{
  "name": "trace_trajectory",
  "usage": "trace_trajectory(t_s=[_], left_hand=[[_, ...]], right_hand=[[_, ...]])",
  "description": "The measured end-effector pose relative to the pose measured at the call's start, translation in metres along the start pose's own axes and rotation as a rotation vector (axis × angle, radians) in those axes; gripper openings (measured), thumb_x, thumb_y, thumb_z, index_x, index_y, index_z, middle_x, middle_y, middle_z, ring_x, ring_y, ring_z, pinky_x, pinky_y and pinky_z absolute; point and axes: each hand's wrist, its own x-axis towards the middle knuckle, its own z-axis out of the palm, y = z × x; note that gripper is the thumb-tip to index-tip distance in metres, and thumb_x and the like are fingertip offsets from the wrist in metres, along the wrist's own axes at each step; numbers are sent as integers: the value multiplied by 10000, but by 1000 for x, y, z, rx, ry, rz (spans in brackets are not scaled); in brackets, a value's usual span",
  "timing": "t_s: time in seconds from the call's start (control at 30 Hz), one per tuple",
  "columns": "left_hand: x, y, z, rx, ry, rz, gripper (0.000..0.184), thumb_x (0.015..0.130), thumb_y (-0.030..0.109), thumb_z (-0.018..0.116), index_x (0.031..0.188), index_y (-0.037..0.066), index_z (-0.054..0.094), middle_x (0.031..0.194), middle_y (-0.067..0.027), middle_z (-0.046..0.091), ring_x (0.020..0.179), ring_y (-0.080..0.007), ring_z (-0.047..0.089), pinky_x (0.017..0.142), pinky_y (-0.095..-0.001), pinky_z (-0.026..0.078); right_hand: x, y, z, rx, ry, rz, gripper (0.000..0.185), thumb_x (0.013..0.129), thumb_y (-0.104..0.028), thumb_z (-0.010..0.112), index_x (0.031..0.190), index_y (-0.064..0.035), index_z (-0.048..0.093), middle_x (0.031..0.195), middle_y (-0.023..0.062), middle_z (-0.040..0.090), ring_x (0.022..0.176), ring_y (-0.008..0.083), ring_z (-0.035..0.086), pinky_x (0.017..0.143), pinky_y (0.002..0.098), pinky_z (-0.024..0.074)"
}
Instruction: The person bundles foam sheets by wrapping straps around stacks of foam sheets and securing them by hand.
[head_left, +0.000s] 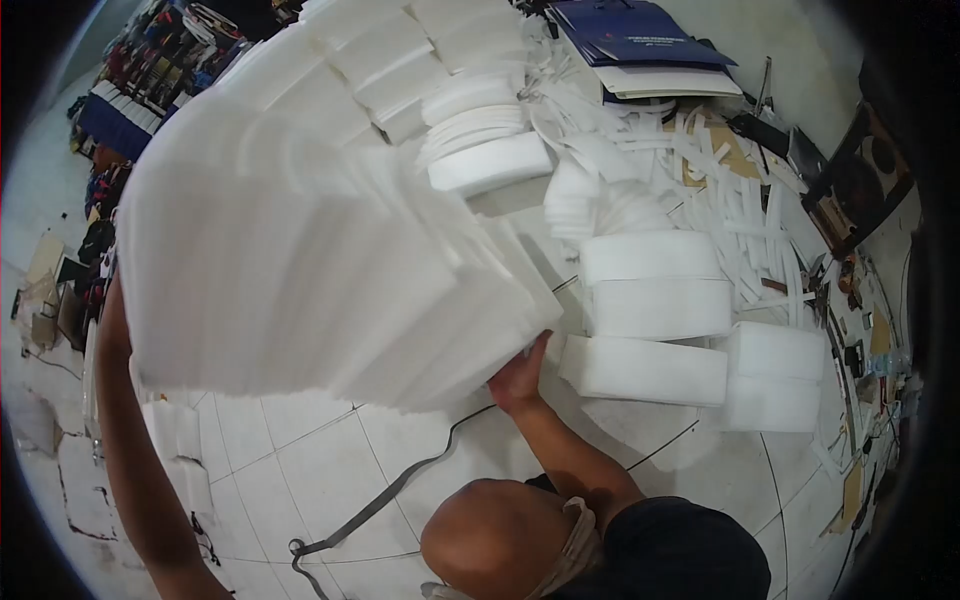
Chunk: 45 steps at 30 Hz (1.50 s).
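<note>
A large thick stack of white foam sheets [300, 260] fills the upper left and centre, its layers fanned at the right end. My right hand [520, 378] grips the lower right corner of this stack, thumb pointing up along the edge. On the far left my left arm reaches up beside the stack, and its hand is hidden behind the foam. White foam blocks [655, 305] lie on the tiled floor right of my right hand. Behind the stack's right end sits another pile of foam pieces [490, 160].
Blue folders [650, 45] lie at the top right above scattered white foam strips [750, 220]. A dark strap [390, 490] crosses the floor tiles by my knee [490, 540]. Tools and scraps line the right side; a dark-framed object [860, 180] leans there.
</note>
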Motion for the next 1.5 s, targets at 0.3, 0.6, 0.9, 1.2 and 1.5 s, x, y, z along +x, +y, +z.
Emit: trace_trajectory(t_s=[0.3,0.6,0.9,1.2,1.5], left_hand=[[-221,-104,-28,-706,302,-496,622,972,466,426,1431,47,395,1388,-145,484,1260,-238,481,1050,-374,379],[-381,-161,96,-1293,262,-693,615,972,457,435,1425,42,401,1369,-143,503,1238,-247,505,1028,-377,413],[-421,-212,226,-1445,134,-878,570,961,377,491,1374,-12,437,1217,-133,609,1043,-252,630,873,-378,532],[-438,-222,237,-1438,90,-846,513,971,333,473,1330,-33,472,1158,-145,640,972,-243,666,816,-369,557],[-410,-229,258,-1407,160,-771,511,984,344,433,1343,-18,460,1175,-151,635,1015,-255,657,835,-388,568]], right_hand=[[-3,31,71,-798,-392,117,945,851,-638,588,1443,31,282,1387,150,455,1273,243,432,1088,366,324],[16,81,286,-1402,-673,423,757,895,-545,575,1366,30,431,1266,184,565,1086,254,606,933,341,488],[115,130,205,-2299,-259,509,866,848,-719,479,1395,-48,459,1385,203,489,1234,428,479,1014,591,347],[125,97,166,-1985,-154,681,1122,706,-943,177,1532,-184,189,1541,151,280,1398,431,255,1034,702,213],[115,89,163,-1768,-476,643,1064,735,-920,147,1522,-209,233,1536,153,282,1389,410,290,1017,710,256]])
